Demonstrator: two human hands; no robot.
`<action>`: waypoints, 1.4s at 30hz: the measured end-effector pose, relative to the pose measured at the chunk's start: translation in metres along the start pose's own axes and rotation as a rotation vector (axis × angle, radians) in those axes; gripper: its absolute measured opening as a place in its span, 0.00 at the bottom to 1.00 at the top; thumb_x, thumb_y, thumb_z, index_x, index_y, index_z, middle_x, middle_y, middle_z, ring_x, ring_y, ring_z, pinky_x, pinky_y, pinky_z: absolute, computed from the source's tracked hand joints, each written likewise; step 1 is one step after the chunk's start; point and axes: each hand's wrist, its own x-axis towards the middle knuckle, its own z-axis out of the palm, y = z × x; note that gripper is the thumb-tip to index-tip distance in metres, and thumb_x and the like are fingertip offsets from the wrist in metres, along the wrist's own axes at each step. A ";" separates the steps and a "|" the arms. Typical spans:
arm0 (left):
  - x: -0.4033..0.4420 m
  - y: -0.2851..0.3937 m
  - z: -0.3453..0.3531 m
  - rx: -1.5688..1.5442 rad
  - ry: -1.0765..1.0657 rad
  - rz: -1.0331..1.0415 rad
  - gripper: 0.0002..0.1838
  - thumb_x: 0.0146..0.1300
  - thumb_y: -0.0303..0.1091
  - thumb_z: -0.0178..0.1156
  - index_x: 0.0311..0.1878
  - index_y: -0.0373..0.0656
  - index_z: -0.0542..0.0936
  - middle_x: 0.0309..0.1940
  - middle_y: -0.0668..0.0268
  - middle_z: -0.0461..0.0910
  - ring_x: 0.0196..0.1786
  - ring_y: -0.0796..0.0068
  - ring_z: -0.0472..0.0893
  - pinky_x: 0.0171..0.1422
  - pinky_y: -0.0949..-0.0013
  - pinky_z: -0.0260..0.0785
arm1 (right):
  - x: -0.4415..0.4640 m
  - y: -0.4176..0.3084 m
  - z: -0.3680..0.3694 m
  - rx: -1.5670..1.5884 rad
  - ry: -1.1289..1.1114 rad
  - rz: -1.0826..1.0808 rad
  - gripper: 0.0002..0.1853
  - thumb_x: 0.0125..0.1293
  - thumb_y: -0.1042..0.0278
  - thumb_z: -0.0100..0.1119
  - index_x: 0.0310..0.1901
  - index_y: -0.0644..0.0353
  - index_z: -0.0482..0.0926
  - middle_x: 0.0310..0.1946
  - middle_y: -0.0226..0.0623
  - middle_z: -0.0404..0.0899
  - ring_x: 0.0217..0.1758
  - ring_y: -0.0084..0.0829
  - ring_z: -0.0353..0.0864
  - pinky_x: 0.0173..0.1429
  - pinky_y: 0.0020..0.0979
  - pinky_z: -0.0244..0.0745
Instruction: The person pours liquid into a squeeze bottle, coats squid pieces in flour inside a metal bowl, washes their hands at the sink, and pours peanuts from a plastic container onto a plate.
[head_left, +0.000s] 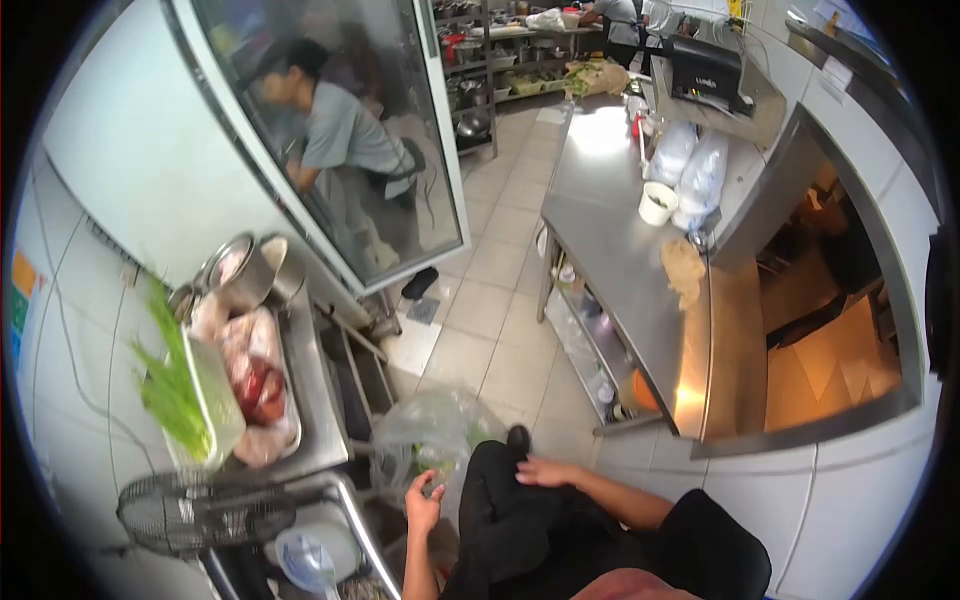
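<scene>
My left hand (pixel 424 506) is raised beside my leg, fingers loosely bent and apart, with nothing visible in it. Just behind it stands a clear plastic bag (pixel 415 415) with some green matter inside. My right hand (pixel 546 472) rests near my dark-clothed thigh with its fingers stretched out, and it holds nothing. Left of the bag, a metal counter (pixel 322 400) carries a tray of raw meat (pixel 255 345), partly in plastic. Next to the meat sits a pale tub (pixel 220 410) of long green vegetables (pixel 168 385).
A person (pixel 350 140) leans behind the open glass door (pixel 455 200). On the right, a steel counter (pixel 610 230) holds a white tub (pixel 657 203) and bagged cups. A fan (pixel 200 508) stands at lower left. Metal pots (pixel 240 270) sit by the meat. Other people work at the back.
</scene>
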 end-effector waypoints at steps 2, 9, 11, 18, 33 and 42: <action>0.067 0.012 0.019 0.160 -0.037 0.057 0.14 0.50 0.25 0.62 0.43 0.36 0.78 0.41 0.56 0.79 0.48 0.62 0.77 0.55 0.67 0.66 | -0.001 0.087 0.027 0.078 -0.157 -0.031 0.36 0.68 0.37 0.30 0.68 0.57 0.53 0.69 0.48 0.48 0.74 0.47 0.36 0.74 0.42 0.38; 0.387 0.093 0.126 0.034 -0.339 0.312 0.13 0.49 0.27 0.62 0.40 0.37 0.79 0.39 0.54 0.80 0.46 0.59 0.79 0.54 0.64 0.67 | 0.021 0.142 -0.087 0.904 0.093 0.377 0.29 0.71 0.48 0.33 0.68 0.54 0.54 0.71 0.46 0.43 0.74 0.42 0.40 0.74 0.36 0.40; 0.472 0.172 0.169 0.227 -0.444 0.431 0.15 0.50 0.29 0.61 0.43 0.38 0.79 0.41 0.53 0.80 0.47 0.56 0.78 0.55 0.62 0.68 | 0.037 0.117 -0.134 0.894 0.165 0.301 0.28 0.71 0.49 0.34 0.68 0.54 0.55 0.71 0.46 0.42 0.74 0.41 0.40 0.74 0.36 0.40; 0.723 0.341 0.360 0.527 -0.741 0.582 0.12 0.50 0.32 0.57 0.39 0.40 0.79 0.41 0.54 0.79 0.47 0.55 0.77 0.49 0.58 0.70 | 0.009 -0.114 -0.371 0.801 0.896 0.199 0.24 0.68 0.61 0.48 0.63 0.57 0.63 0.68 0.44 0.54 0.71 0.37 0.53 0.70 0.35 0.53; 1.057 0.174 0.375 1.373 -1.173 0.320 0.10 0.57 0.32 0.52 0.29 0.40 0.81 0.24 0.62 0.82 0.24 0.69 0.81 0.30 0.67 0.74 | 0.060 -0.089 -0.848 0.392 0.966 -0.241 0.25 0.61 0.64 0.56 0.60 0.59 0.68 0.61 0.41 0.67 0.64 0.39 0.65 0.66 0.34 0.59; 1.125 0.142 0.399 1.167 -1.209 0.076 0.08 0.51 0.35 0.58 0.34 0.46 0.81 0.31 0.62 0.81 0.31 0.65 0.80 0.34 0.60 0.72 | 0.196 -0.026 -1.017 0.848 0.063 -0.626 0.29 0.72 0.49 0.31 0.66 0.61 0.57 0.68 0.41 0.54 0.72 0.36 0.49 0.73 0.35 0.40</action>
